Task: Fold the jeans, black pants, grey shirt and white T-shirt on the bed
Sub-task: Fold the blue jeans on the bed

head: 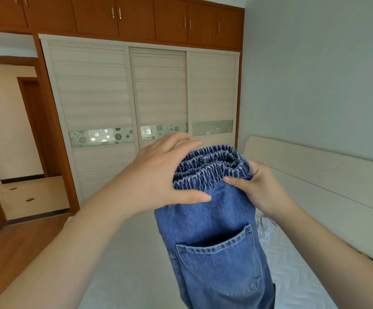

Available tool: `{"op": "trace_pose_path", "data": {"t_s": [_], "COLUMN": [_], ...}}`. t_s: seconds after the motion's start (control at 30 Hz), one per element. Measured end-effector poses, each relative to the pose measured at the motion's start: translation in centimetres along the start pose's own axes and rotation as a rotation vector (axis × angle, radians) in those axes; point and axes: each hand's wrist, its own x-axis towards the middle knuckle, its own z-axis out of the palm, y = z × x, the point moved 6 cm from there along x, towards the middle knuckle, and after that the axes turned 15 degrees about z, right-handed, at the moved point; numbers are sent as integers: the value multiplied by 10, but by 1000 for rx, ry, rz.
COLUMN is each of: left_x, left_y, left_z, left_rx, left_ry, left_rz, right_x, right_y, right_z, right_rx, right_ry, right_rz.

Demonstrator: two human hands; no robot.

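Holding the jeans (214,237) up by the waistband, the right hand (259,188) pinches it while the left hand (158,175) presses flat-fingered; the doubled layers could slip apart.

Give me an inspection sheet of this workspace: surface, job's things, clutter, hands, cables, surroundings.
Surface: bed with a pale quilted cover, headboard on the right.
Job's things: jeans held up over the bed, waistband up, back pocket facing the camera; white cloth crumpled behind them, maybe the T-shirt; black pants and grey shirt not seen.
Clutter: nothing seen.
Hands: left hand has its thumb on the denim, fingers straight over the waistband; right hand grips the waistband's other side.
Cables: nothing seen.
Surroundings: wardrobe with sliding doors, wooden cupboards above, doorway at left.
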Motion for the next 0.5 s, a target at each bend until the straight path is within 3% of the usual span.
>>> {"op": "trace_pose_path", "data": {"t_s": [0.1, 0.3, 0.5], "left_x": [17, 19, 13], "left_y": [11, 4, 15], "left_z": [23, 68, 132], "left_rx": [18, -312, -519], "left_ry": [-112, -125, -118], "left_rz": [-31, -74, -134], "right_x": [-10, -31, -55], "right_y": [-1, 17, 70], "right_z": [13, 6, -6], "right_rx": [-108, -118, -99], "right_ry": [31, 163, 80], "right_rz": [-95, -83, 110]}}
